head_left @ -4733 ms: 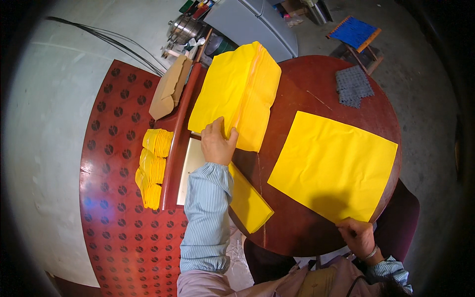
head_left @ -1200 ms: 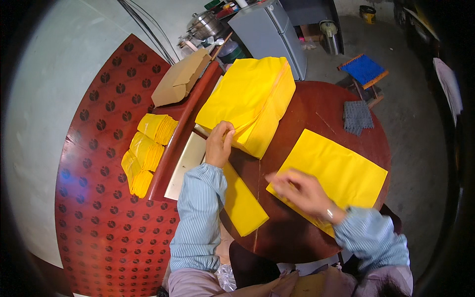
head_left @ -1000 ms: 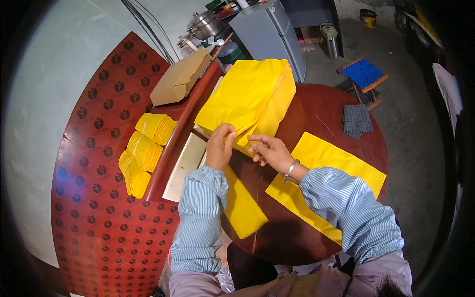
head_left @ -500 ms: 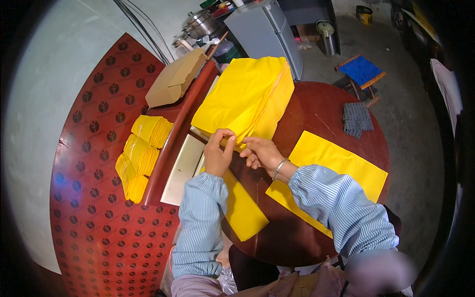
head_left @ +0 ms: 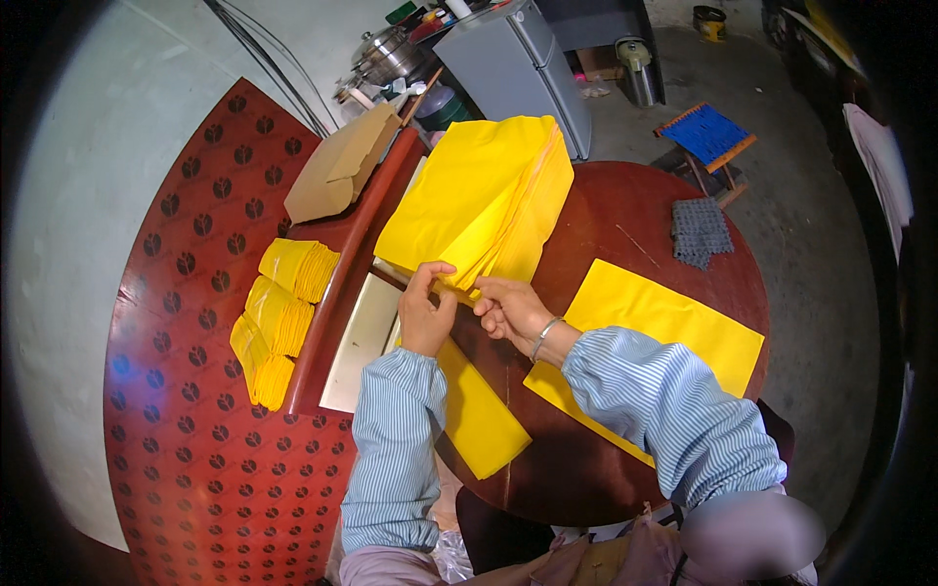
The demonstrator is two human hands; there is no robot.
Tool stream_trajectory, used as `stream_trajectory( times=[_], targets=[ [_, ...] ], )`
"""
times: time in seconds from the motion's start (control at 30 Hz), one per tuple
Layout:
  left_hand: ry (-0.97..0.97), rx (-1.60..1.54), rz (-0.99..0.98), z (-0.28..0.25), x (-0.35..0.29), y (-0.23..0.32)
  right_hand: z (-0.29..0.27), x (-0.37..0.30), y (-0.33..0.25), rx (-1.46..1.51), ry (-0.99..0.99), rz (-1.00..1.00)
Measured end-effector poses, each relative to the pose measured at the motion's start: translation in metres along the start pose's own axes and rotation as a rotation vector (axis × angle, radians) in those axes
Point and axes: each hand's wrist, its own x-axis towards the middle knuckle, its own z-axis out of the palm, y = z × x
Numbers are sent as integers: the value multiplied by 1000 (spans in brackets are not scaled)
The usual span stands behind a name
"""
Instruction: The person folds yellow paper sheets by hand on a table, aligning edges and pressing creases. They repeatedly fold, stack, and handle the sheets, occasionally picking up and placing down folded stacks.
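Observation:
A thick stack of yellow sheets [head_left: 469, 186] stands on the round table, its near corner fanned into loose layers. At that corner my right hand [head_left: 515, 314], wearing a silver bangle, pinches the edges of some sheets between thumb and forefinger, its other fingers curled. My left hand [head_left: 427, 311] is just left of it, with curved fingertips against the top sheets and the thumb a little apart. How many sheets the right hand grips cannot be made out. One folded yellow sheet [head_left: 481, 415] lies below my hands. Under my right forearm lies a wide flat yellow sheet [head_left: 664, 337].
Three bundles of folded yellow pieces [head_left: 278, 317] sit on the red patterned surface [head_left: 205, 439] at left. A cardboard box [head_left: 342, 164] stands beyond them. The round dark-red table [head_left: 611, 220] carries a grey textured mat [head_left: 701, 232]. Behind are a blue stool [head_left: 705, 134] and a fridge [head_left: 508, 73].
My left thumb has moved down, away from its forefinger, and the left hand sits slightly lower. The right hand stays at the corner, with its fingers more curled. The view has shifted slightly.

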Motion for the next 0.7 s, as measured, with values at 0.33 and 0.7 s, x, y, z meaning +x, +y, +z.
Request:
stream_trajectory(
  times=[0.33, 0.7],
  targets=[
    [-8, 152, 2, 5, 2, 24, 1, -2, -6, -83, -92, 18],
    [9, 268, 9, 3, 15, 10, 9, -4, -14, -74, -182, 48]
  ],
)
